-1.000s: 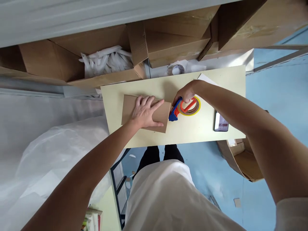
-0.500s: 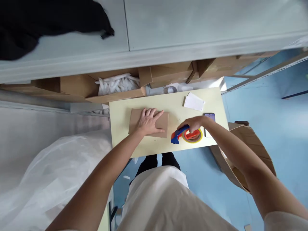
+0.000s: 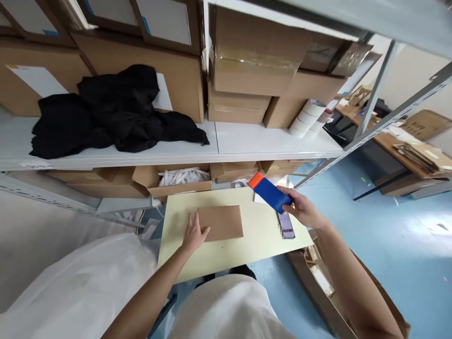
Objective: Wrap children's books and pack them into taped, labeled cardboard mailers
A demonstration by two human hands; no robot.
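Observation:
A small closed cardboard box (image 3: 222,223) lies flat on the pale yellow table (image 3: 197,261). My left hand (image 3: 193,234) rests at the box's left end, fingers apart and thumb on its near left part. To the right, my right hand (image 3: 300,207) grips a tape dispenser (image 3: 270,192), raised over the table. Its broad blue side and orange front end face up, and the tape roll is hidden. Below the dispenser lies a phone (image 3: 286,227) with a lit screen. A white card or packet (image 3: 259,199) is partly covered by the dispenser.
Behind the table, an open carton (image 3: 178,189) holds white packing pieces. A shelf (image 3: 247,143) above bears large cartons, black cloth (image 3: 120,113) and tape rolls (image 3: 307,117). White plastic sheeting (image 3: 84,292) bulges at left. An open carton (image 3: 310,287) stands on the floor at right.
My view has tilted up, showing more shelving. The left hand has shifted from the box's middle to its left end. The right hand has lifted and turned the tape dispenser.

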